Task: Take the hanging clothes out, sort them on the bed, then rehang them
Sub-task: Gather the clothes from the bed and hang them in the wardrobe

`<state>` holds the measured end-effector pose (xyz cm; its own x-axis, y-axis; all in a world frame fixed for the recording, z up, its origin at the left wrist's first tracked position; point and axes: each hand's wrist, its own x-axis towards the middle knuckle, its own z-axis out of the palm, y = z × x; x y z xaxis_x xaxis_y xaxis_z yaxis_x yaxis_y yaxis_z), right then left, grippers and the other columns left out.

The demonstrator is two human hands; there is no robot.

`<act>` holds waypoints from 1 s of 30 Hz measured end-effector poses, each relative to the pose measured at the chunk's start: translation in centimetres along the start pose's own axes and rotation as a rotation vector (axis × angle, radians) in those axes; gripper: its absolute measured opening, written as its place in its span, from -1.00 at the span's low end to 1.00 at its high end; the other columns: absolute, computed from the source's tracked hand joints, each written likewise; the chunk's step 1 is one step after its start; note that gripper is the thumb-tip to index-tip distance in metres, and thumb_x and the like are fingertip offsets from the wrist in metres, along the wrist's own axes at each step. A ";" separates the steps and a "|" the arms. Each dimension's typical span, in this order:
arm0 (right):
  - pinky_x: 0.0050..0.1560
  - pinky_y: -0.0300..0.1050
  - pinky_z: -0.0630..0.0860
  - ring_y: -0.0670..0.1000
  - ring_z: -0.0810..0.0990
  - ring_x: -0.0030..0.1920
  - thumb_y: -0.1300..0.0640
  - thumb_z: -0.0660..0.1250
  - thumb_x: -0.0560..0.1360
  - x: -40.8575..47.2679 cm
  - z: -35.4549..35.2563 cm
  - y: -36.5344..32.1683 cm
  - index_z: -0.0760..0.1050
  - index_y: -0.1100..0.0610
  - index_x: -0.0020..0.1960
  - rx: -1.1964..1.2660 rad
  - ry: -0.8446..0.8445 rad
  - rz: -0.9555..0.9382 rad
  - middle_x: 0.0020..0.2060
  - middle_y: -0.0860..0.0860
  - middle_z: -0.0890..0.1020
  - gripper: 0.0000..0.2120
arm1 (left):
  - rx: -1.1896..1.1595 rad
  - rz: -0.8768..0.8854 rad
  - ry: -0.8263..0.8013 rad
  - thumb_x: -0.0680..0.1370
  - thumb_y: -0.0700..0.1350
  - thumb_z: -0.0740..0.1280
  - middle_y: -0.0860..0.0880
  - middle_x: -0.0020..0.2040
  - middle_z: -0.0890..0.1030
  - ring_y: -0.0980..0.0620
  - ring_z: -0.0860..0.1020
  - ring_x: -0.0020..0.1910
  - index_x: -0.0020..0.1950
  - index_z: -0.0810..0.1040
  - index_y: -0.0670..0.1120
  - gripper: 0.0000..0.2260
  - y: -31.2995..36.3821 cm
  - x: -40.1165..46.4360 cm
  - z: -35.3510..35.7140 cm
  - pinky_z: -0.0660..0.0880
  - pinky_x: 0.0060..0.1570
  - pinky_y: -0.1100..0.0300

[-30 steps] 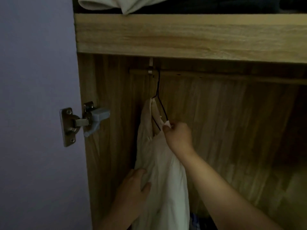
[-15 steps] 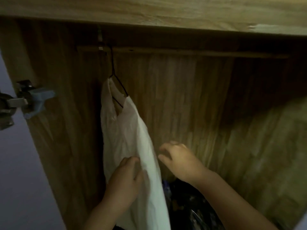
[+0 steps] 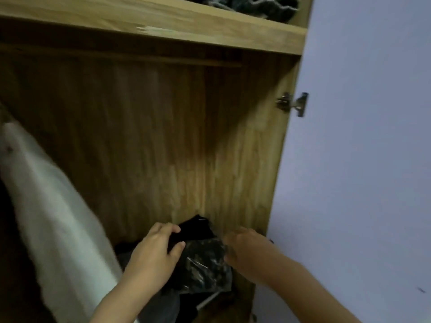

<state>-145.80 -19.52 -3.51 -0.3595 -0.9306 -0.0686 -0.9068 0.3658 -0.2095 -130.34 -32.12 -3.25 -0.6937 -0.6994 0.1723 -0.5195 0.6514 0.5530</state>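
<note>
While reaching low into the wardrobe: left hand [image 3: 155, 255] set on a heap of dark clothes [image 3: 203, 259], fingers curled over a fold of black cloth and thumb tucked beneath it, gripping. Right hand [image 3: 247, 252] just to the right of those fingers, at the far edge of the same heap, too blurred to tell open from closed, or touching from apart. Likely placed so, one hand to each side, to gather the bundle and lift it out whole toward the bed; a judgement only.

Glossy, crinkled dark material between the two hands, possibly a plastic wrap; slippery if so, and better pinched than scooped. Pale bar below the fingers, under the heap; perhaps part of a hanger, not certain.

White garment [image 3: 53, 206] well to the left of the left fingers, hanging at a slant; hanger itself out of view. Not yet taken out, so sorting judged to be at an early stage.

Rail [image 3: 140, 60] high above both hands, bare along the visible length. Wooden back panel [image 3: 140, 148] directly beyond the fingertips. Shelf [image 3: 163, 29] above the rail, with folded dark knitwear [image 3: 251, 5] on top. Lavender door [image 3: 361, 159] standing open to the right of the right hand, metal hinge [image 3: 295, 104] on its inner edge. Dim light throughout.
</note>
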 end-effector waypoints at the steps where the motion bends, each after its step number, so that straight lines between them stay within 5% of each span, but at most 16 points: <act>1: 0.17 -0.04 0.44 0.13 0.45 0.19 0.02 0.14 0.59 -1.4 0.3 1.1 0.43 0.15 0.22 -0.011 -0.008 0.021 0.15 0.10 0.48 -0.70 | 0.004 0.023 -0.054 0.57 -0.02 0.25 0.11 0.18 0.39 0.11 0.48 0.13 0.26 0.41 0.05 -0.74 1.2 -0.4 0.9 0.45 0.13 0.18; 8: 0.28 0.04 0.38 0.17 0.36 0.30 0.05 0.16 0.59 -13.9 0.4 8.5 0.33 0.16 0.37 -0.024 -0.025 0.320 0.28 0.15 0.41 -0.62 | -0.019 0.203 -0.348 0.59 0.00 0.21 0.14 0.22 0.36 0.15 0.43 0.17 0.28 0.36 0.07 -0.74 10.9 -3.6 9.6 0.42 0.17 0.24; 19: 0.13 -0.01 0.41 0.16 0.42 0.21 0.06 0.18 0.56 -28.3 2.9 17.0 0.38 0.19 0.24 0.105 0.032 0.892 0.19 0.17 0.44 -0.69 | 0.082 0.747 -0.692 0.60 0.01 0.16 0.11 0.27 0.31 0.11 0.40 0.24 0.33 0.29 0.05 -0.70 23.9 -5.8 21.9 0.32 0.04 0.30; 23: 0.11 -0.02 0.40 0.16 0.42 0.19 0.06 0.17 0.57 -32.1 4.1 18.1 0.40 0.18 0.20 0.164 0.088 1.114 0.16 0.16 0.44 -0.73 | 0.093 0.975 -0.741 0.58 -0.01 0.19 0.10 0.28 0.36 0.11 0.38 0.28 0.31 0.32 0.05 -0.70 27.9 -7.8 25.3 0.30 0.20 0.29; 30: 0.21 0.03 0.38 0.17 0.37 0.26 0.06 0.17 0.58 -40.1 6.4 17.0 0.33 0.14 0.34 0.248 0.145 1.461 0.26 0.14 0.39 -0.64 | 0.045 1.281 -0.918 0.57 0.00 0.23 0.11 0.23 0.41 0.13 0.46 0.18 0.29 0.37 0.06 -0.71 34.5 -13.3 29.7 0.36 0.14 0.28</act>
<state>-145.37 23.98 -10.57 -0.9272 0.2628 -0.2669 0.3201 0.9260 -0.2001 -153.89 8.43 -10.67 -0.7121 0.6999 -0.0543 0.6243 0.6668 0.4071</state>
